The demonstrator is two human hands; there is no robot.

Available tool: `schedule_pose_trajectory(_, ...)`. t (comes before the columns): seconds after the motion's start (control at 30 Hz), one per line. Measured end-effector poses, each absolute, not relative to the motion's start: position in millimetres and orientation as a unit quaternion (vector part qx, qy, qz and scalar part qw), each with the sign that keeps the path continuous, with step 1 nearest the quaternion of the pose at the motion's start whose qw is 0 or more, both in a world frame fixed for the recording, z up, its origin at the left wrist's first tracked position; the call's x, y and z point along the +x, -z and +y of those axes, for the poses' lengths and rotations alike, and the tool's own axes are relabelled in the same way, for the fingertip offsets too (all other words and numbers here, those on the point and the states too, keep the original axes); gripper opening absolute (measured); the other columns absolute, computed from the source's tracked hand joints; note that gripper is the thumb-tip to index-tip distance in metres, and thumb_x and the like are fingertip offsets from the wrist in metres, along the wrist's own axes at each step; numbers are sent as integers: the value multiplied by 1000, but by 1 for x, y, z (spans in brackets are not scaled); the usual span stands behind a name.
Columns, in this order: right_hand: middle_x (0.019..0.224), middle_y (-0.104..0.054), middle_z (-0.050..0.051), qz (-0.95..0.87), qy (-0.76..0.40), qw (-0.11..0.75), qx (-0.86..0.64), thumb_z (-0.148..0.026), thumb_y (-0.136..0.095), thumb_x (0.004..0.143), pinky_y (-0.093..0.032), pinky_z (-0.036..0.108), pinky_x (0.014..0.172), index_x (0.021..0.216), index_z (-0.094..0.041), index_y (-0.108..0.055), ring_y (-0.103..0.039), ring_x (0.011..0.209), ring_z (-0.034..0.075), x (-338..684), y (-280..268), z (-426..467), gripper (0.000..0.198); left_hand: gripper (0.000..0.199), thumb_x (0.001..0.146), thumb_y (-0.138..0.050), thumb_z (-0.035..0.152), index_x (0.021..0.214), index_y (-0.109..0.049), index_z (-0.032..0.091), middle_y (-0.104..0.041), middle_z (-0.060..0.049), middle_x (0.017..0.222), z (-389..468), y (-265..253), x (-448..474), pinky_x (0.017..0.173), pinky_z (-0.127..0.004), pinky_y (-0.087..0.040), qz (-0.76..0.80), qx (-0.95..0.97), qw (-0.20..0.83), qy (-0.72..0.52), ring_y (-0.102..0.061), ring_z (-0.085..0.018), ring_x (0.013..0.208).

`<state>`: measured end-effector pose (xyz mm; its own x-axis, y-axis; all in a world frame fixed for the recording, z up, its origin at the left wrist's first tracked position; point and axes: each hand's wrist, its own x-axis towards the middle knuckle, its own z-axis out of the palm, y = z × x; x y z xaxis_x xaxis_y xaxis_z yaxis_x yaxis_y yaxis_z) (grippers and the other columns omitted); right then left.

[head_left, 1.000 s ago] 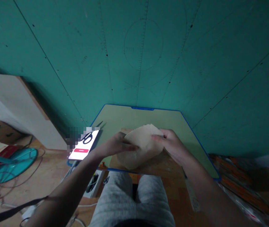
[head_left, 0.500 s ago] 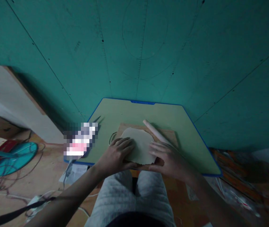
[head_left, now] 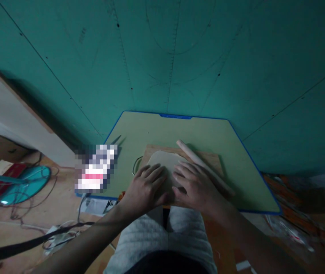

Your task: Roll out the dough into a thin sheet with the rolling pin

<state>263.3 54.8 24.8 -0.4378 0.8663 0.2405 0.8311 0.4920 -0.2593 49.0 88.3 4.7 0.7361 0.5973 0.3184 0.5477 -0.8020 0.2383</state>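
Dim room, teal wall (head_left: 162, 76) behind with pencil circles, ruled tick lines and dark screw dots. Against it, small pale-green table (head_left: 139, 129) with blue edging. Wooden cutting board (head_left: 215, 161) on table, toward the near side, metal loop handle (head_left: 134, 166) at its left end. Dough sheet (head_left: 165, 158), pale, thin, roundish, lies flat on the board; far edge visible, near part mostly under the hands. Left hand (head_left: 148, 186) palm down on the dough's left side, fingers extended and slightly spread, gripping nothing. Right hand (head_left: 193, 184) palm down on the right side, fingers loosely spread, lightly bent, also gripping nothing. Thumbs point toward each other, hands near but apart. Rolling pin (head_left: 201, 163) lies diagonally across the board's right part, just beside the right hand, lower end past the board's edge; contact with the hand, cannot tell. Left on table: phone or tablet, screen pixelated, cable below; thin pointed blade (head_left: 117, 139) sticks out above it, rest hidden. Light grey trousers (head_left: 185, 228) below the near edge. Floor at left: teal round base (head_left: 38, 186), red-and-white box (head_left: 5, 177), tangled cables. White panel (head_left: 14, 110) leans on the wall there. Right side: cluttered, too dark to identify.
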Motion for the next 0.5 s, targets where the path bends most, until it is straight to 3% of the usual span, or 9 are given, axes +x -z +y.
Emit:
schedule_pose_trajectory(0.1, 121, -67, 15, -838, -48, 184, -511, -25, -63, 86, -46, 55, 106, 106, -18, -70, -53, 127, 35, 259, -23, 53, 22, 40, 90, -62, 39, 121, -64, 14, -64, -17, 132, 88, -3, 50, 105, -53, -46, 314, 927, 57, -199, -56, -35, 127)
schedule_pose_trajectory(0.23, 127, -65, 17, -822, -51, 228, -520, -17, -56, 88, -49, 50, 106, 118, -14, -66, -56, 125, 31, 256, -11, 46, 32, 40, 90, -61, 34, 123, -62, 12, -65, -18, 129, 88, -3, 55, 102, -53, -47, 327, 923, 44, -197, -58, -34, 123)
schedule_pose_trajectory(0.5, 129, -65, 16, -809, -68, 268, -518, -16, -55, 89, -50, 53, 103, 123, -17, -67, -58, 123, 31, 258, -3, 45, 36, 39, 93, -59, 38, 128, -63, 21, -55, -18, 138, 92, -2, 60, 105, -55, -43, 326, 926, 17, -189, -51, -36, 129)
